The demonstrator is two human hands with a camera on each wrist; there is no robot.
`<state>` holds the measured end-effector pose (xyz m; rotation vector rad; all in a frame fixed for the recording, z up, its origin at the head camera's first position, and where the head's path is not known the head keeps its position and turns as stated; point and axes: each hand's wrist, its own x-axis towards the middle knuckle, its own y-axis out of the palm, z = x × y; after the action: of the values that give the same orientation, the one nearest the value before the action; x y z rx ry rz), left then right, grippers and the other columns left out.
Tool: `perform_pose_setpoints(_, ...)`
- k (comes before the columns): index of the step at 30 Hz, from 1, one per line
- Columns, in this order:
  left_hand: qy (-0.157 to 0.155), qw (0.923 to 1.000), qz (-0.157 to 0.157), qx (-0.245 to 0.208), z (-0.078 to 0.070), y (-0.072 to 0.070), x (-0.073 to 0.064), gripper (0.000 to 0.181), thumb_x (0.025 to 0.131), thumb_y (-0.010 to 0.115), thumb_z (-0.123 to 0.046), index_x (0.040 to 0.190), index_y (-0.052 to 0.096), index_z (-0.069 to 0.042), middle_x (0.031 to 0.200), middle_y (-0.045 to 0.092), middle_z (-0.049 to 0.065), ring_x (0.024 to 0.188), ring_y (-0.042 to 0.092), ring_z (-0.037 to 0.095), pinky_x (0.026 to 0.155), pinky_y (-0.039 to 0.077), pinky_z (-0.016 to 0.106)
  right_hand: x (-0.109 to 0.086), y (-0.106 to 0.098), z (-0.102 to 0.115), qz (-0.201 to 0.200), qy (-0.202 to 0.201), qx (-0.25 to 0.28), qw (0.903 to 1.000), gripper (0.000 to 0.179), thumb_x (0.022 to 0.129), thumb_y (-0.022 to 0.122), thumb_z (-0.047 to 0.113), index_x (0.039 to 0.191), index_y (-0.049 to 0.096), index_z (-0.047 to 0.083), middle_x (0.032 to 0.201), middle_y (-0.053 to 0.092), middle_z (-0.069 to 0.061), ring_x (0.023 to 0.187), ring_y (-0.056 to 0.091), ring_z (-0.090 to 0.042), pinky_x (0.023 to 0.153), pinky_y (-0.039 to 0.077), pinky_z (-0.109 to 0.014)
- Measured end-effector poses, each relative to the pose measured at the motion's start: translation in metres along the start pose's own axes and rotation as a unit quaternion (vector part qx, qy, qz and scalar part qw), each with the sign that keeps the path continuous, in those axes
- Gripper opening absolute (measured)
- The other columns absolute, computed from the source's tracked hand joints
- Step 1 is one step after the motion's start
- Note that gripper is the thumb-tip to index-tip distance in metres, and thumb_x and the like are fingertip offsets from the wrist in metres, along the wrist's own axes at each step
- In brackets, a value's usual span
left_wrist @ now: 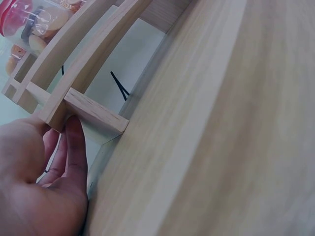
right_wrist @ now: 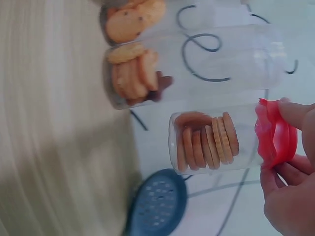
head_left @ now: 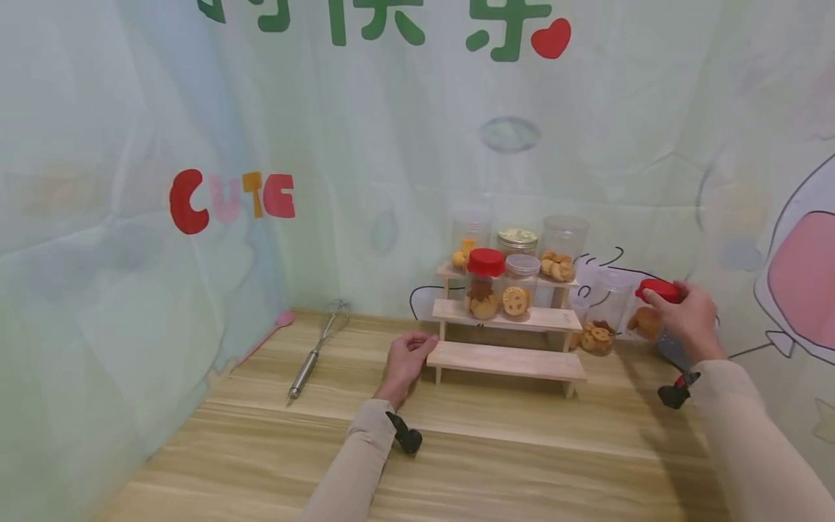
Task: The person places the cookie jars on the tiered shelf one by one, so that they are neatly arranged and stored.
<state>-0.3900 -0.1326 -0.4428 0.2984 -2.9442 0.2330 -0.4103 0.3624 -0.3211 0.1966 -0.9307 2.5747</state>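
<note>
Clamped round the red lid, the right grip has the cookie jar hanging beneath it; best hold it upright, clear of the taller jar just beside, while the left grip, pinching the wooden stand by its end, steadies that.

head: forward-down, farther | wrists: close, tilted | head/left share red-lidded jar, probably

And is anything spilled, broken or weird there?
Nothing spilled or broken stands out. The clear cylindrical cookie jar with the red scalloped lid hangs above the wood-grain table only because the bare right hand holds it.
</note>
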Motion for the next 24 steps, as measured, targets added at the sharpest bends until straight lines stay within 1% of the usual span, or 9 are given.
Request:
perform_pose_setpoints(6, -0.001, 1.0, -0.003, 0.001, 0.0, 0.001, 0.0, 0.033, 0.104, 0.075, -0.031, 0.119, 0.075, -0.002, 0.113, 0.078, 0.014, 0.096, 0.068, 0.015, 0.076, 0.051, 0.021, -0.003, -0.021, 0.021, -0.015, -0.021, -0.008, 0.9996, 0.089, 0.11, 0.056, 0.049, 0.168, 0.019, -0.007, 0.164, 0.036, -0.04, 0.142, 0.042, -0.055, 0.119, 0.043, -0.067)
perform_pose_setpoints(12, 0.001, 1.0, -0.006, 0.004, 0.0, 0.001, 0.001, 0.033, 0.104, 0.075, -0.031, 0.12, 0.075, -0.002, 0.114, 0.078, 0.015, 0.098, 0.068, 0.017, 0.076, 0.05, 0.021, -0.007, -0.035, 0.047, -0.024, -0.046, -0.008, 0.9986, 0.092, 0.108, 0.056, 0.055, 0.17, 0.019, -0.002, 0.165, 0.037, -0.039, 0.143, 0.04, -0.055, 0.118, 0.044, -0.068)
perform_pose_setpoints(13, 0.001, 1.0, -0.006, 0.006, 0.0, 0.0, 0.001, 0.034, 0.104, 0.075, -0.032, 0.12, 0.075, -0.002, 0.114, 0.078, 0.015, 0.099, 0.069, 0.017, 0.076, 0.05, 0.022, -0.008, -0.037, 0.051, -0.024, -0.053, -0.008, 0.9983, 0.093, 0.107, 0.056, 0.057, 0.17, 0.02, -0.001, 0.165, 0.037, -0.038, 0.143, 0.041, -0.054, 0.115, 0.049, -0.064)
perform_pose_setpoints(15, 0.0, 1.0, -0.004, 0.005, 0.0, 0.0, 0.001, 0.034, 0.104, 0.074, -0.032, 0.12, 0.074, -0.002, 0.115, 0.078, 0.015, 0.1, 0.069, 0.019, 0.077, 0.05, 0.022, -0.011, -0.04, 0.059, -0.024, -0.065, -0.01, 0.9975, 0.094, 0.106, 0.057, 0.06, 0.171, 0.021, 0.001, 0.164, 0.039, -0.037, 0.142, 0.042, -0.053, 0.11, 0.054, -0.058)
perform_pose_setpoints(17, -0.001, 1.0, -0.003, 0.004, 0.0, 0.0, 0.001, 0.034, 0.104, 0.074, -0.031, 0.12, 0.074, -0.002, 0.116, 0.078, 0.015, 0.102, 0.069, 0.02, 0.077, 0.05, 0.022, -0.014, -0.042, 0.066, -0.02, -0.081, -0.007, 0.9965, 0.095, 0.105, 0.057, 0.061, 0.171, 0.022, 0.002, 0.163, 0.041, -0.036, 0.141, 0.043, -0.053, 0.097, 0.059, -0.037)
perform_pose_setpoints(19, -0.004, 1.0, -0.002, 0.004, 0.001, 0.0, 0.001, 0.034, 0.104, 0.075, -0.032, 0.12, 0.074, -0.002, 0.116, 0.078, 0.015, 0.102, 0.069, 0.02, 0.078, 0.05, 0.022, -0.017, -0.042, 0.073, -0.014, -0.097, -0.001, 0.9952, 0.095, 0.105, 0.058, 0.062, 0.171, 0.024, 0.002, 0.162, 0.043, -0.036, 0.14, 0.044, -0.052, 0.084, 0.053, -0.018)
perform_pose_setpoints(21, -0.005, 1.0, -0.002, 0.002, 0.001, 0.0, 0.001, 0.035, 0.104, 0.075, -0.032, 0.121, 0.074, -0.002, 0.116, 0.078, 0.016, 0.102, 0.069, 0.02, 0.078, 0.051, 0.022, -0.021, -0.041, 0.08, -0.006, -0.112, 0.008, 0.9937, 0.095, 0.105, 0.059, 0.062, 0.17, 0.026, 0.003, 0.161, 0.044, -0.036, 0.139, 0.045, -0.051, 0.077, 0.047, -0.008)
perform_pose_setpoints(22, -0.005, 1.0, -0.002, 0.002, 0.001, 0.0, 0.001, 0.035, 0.104, 0.075, -0.033, 0.121, 0.074, -0.002, 0.116, 0.078, 0.016, 0.101, 0.069, 0.02, 0.077, 0.051, 0.022, -0.022, -0.04, 0.083, -0.001, -0.119, 0.015, 0.9927, 0.094, 0.104, 0.06, 0.061, 0.17, 0.027, 0.003, 0.161, 0.045, -0.035, 0.139, 0.045, -0.051, 0.071, 0.041, -0.003)
perform_pose_setpoints(24, -0.006, 1.0, -0.001, 0.003, 0.001, 0.001, 0.001, 0.036, 0.104, 0.075, -0.034, 0.121, 0.074, -0.002, 0.116, 0.078, 0.015, 0.101, 0.069, 0.019, 0.077, 0.051, 0.022, -0.026, -0.037, 0.09, 0.01, -0.132, 0.025, 0.9909, 0.093, 0.104, 0.061, 0.06, 0.17, 0.029, 0.003, 0.161, 0.046, -0.035, 0.139, 0.046, -0.051, 0.071, 0.042, -0.002)
